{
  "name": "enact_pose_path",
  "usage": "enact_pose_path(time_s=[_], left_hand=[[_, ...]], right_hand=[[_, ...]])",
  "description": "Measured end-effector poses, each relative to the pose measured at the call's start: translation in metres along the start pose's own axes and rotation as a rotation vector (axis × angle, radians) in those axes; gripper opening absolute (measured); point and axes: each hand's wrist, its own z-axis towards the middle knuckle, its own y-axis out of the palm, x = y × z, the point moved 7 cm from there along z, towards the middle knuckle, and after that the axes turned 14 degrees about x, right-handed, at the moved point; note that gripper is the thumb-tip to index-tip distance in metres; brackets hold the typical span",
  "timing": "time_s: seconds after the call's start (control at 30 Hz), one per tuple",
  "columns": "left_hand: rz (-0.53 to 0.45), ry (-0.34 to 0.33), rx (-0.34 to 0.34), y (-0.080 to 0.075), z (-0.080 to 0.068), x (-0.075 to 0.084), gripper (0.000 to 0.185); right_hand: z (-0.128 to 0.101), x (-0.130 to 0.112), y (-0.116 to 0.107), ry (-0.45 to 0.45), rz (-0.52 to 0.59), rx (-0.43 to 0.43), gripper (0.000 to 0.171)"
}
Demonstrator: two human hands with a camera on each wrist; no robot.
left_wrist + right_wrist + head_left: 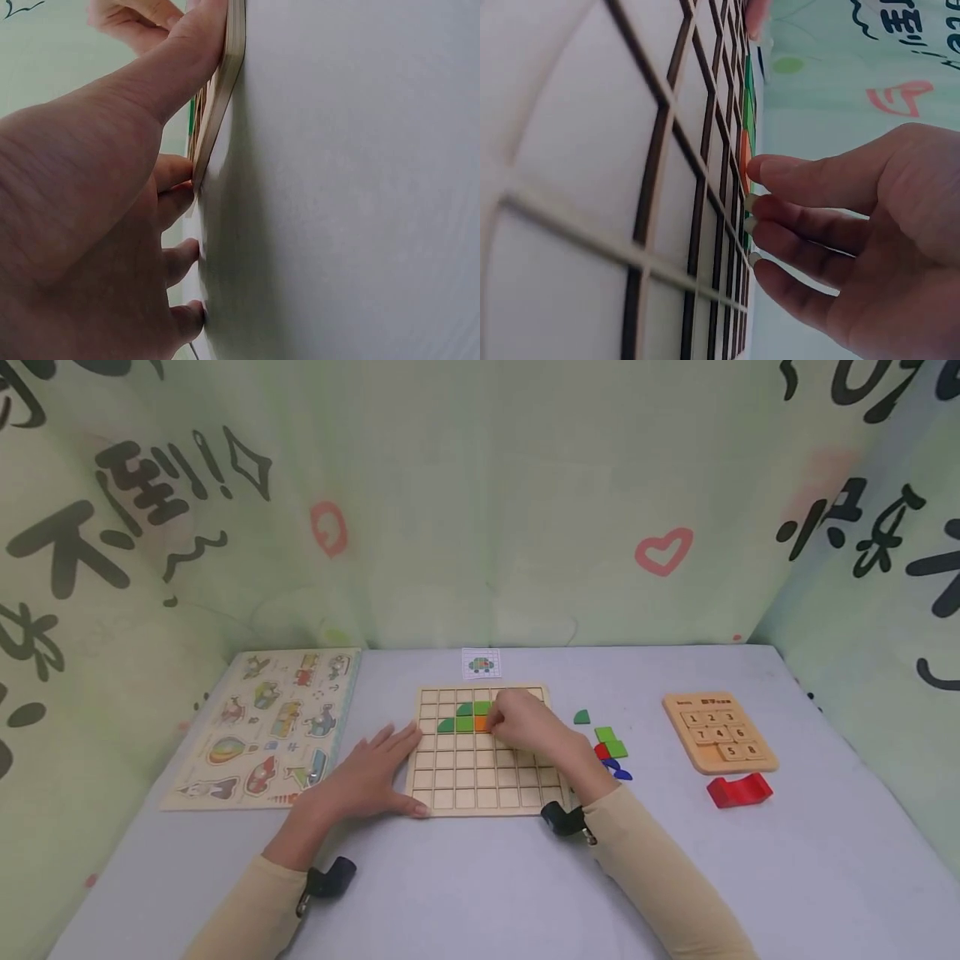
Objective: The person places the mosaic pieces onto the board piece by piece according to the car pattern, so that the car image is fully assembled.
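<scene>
A wooden grid board (450,779) lies mid-table. Green tiles (464,724), some with a rounded corner, and an orange tile (481,724) sit in its upper cells. My left hand (367,777) is spread at the board's left side, thumb at the front corner and fingers along the edge. The left wrist view shows this thumb (176,75) against the board's side. My right hand (528,727) reaches over the upper grid. In the right wrist view its thumb (780,174) and fingertips meet the grid beside the orange tile; I cannot tell whether they pinch a piece.
Right of the board lie loose green tiles (617,748), a red tile (602,751) and blue pieces (622,774). A small pattern card (482,663) stands behind it. A picture puzzle board (247,693) lies left; a wooden number board (701,758) and a red block (738,791) lie right.
</scene>
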Motion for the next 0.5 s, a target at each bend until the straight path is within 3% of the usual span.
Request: enact_pose_path(time_s=[0.27, 0.5], left_hand=[[-0.002, -0.004, -0.003, 0.002, 0.0, 0.0, 0.122], [-0.007, -0.008, -0.004, 0.0, 0.0, 0.002, 0.122]], right_hand=[[-0.019, 0.025, -0.023, -0.034, -0.004, 0.011, 0.024], [-0.038, 0.063, -0.05, 0.053, 0.001, 0.007, 0.021]])
